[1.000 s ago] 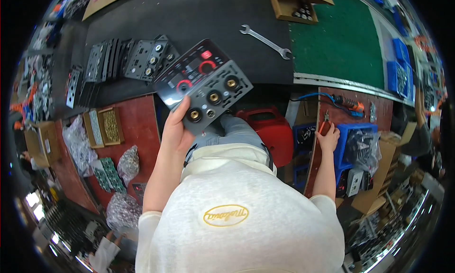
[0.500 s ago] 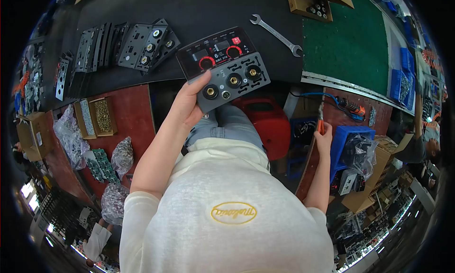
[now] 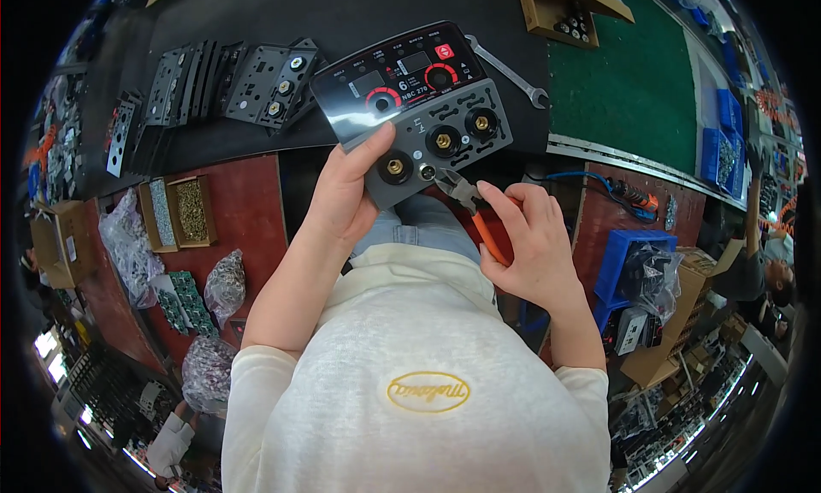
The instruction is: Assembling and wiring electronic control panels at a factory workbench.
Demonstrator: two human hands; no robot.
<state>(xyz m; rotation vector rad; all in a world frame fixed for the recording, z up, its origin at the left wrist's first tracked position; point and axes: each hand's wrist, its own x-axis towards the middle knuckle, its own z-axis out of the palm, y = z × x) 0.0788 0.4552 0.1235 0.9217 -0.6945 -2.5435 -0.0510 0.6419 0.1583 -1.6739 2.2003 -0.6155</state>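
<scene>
My left hand (image 3: 352, 185) grips the lower left corner of a dark control panel (image 3: 466, 155), its thumb lying on the front face. The panel is tilted, with a glossy black upper part bearing red dial markings and a grey lower part. Three round black sockets with brass centres and one small metal connector (image 3: 427, 171) sit on the grey part. My right hand (image 3: 534, 245) is closed round the orange handles of diagonal cutters (image 3: 469, 204). Their jaws are beside the small connector; whether they touch it I cannot tell.
Several similar grey panels (image 3: 272, 87) lean in a row at the left of the black table (image 3: 385, 5). A wrench (image 3: 511, 72) lies behind the held panel. Boxes of small screws (image 3: 190, 211) stand at left; a blue bin (image 3: 624, 258) and a power screwdriver (image 3: 637, 198) are at right.
My right hand has brought the cutters from the right-hand bench to the panel's lower edge. The panel, still in my left hand, has shifted slightly nearer and to the right.
</scene>
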